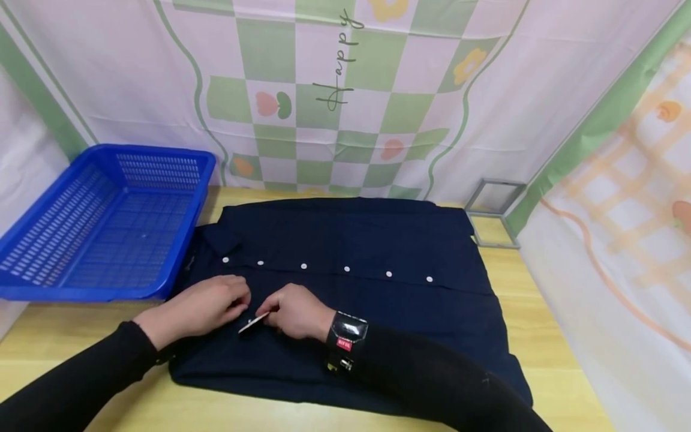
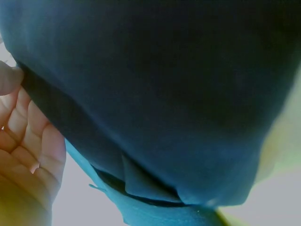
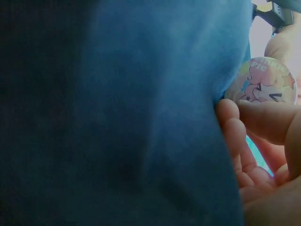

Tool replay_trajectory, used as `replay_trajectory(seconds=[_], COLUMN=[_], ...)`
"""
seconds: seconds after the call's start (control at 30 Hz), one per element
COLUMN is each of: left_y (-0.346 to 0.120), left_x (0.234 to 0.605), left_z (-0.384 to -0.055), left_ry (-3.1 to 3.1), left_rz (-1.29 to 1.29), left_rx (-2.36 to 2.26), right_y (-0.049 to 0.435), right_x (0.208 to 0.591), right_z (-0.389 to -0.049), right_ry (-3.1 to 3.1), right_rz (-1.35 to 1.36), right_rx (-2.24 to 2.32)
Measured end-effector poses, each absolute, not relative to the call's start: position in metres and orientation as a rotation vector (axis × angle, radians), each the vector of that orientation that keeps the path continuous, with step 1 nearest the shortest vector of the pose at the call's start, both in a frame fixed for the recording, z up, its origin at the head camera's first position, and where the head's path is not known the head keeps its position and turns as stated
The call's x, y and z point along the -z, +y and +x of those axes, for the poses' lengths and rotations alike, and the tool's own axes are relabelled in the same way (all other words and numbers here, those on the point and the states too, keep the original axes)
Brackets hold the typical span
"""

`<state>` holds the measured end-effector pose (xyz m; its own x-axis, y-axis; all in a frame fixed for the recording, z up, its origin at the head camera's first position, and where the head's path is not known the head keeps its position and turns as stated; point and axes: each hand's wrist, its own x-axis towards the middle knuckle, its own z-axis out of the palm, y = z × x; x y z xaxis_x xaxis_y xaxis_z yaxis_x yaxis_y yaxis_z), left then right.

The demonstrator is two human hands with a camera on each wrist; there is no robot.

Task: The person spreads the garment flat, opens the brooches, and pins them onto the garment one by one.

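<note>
A navy button-up shirt [image 1: 367, 324] lies flat, its row of white buttons running left to right across it. My right hand [image 1: 297, 312] pinches a round pin badge [image 1: 252, 323] by its rim, tilted just above the cloth. The right wrist view shows the printed face of that badge [image 3: 268, 84], a pink cartoon character. Left of the badge, my left hand [image 1: 207, 303] grips the shirt's fabric with curled fingers below the collar. In the left wrist view, the thumb [image 2: 9, 79] presses the cloth's edge; the very tip of the pinch is partly hidden.
A blue plastic basket [image 1: 162, 288] stands on the left, close to the shirt's collar. At the back right, a grey hinged frame [image 1: 493, 214] sits against the curtain [image 1: 442, 108]. Wooden tabletop [image 1: 545, 336] shows around the shirt.
</note>
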<state>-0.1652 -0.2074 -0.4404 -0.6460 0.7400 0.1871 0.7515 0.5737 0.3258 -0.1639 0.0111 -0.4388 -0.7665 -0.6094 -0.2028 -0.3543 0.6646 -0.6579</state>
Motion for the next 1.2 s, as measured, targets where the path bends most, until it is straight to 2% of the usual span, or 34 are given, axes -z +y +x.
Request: replay_trajectory(seconds=[0.57,0.93,1.2], left_y=[-0.2081,-0.2109,-0.2124], left_x=[0.4381,0.442,0.4436], left_z=[-0.1681,-0.1657,-0.165], left_ry=[-2.776,-2.816,-2.8], left_rz=[-1.346,-1.268,-1.253], left_rx=[0.646,0.62,0.561], right_y=[0.0099,0.008,0.0065], right_x=[0.4397,0.4424,0.439], right_z=[-0.1699,-0.17,-0.1724], right_ry=[2.325,2.503,2.395], right_rz=[-0.642,-0.788,-0.724], right_rx=[1.019,0.806,0.908])
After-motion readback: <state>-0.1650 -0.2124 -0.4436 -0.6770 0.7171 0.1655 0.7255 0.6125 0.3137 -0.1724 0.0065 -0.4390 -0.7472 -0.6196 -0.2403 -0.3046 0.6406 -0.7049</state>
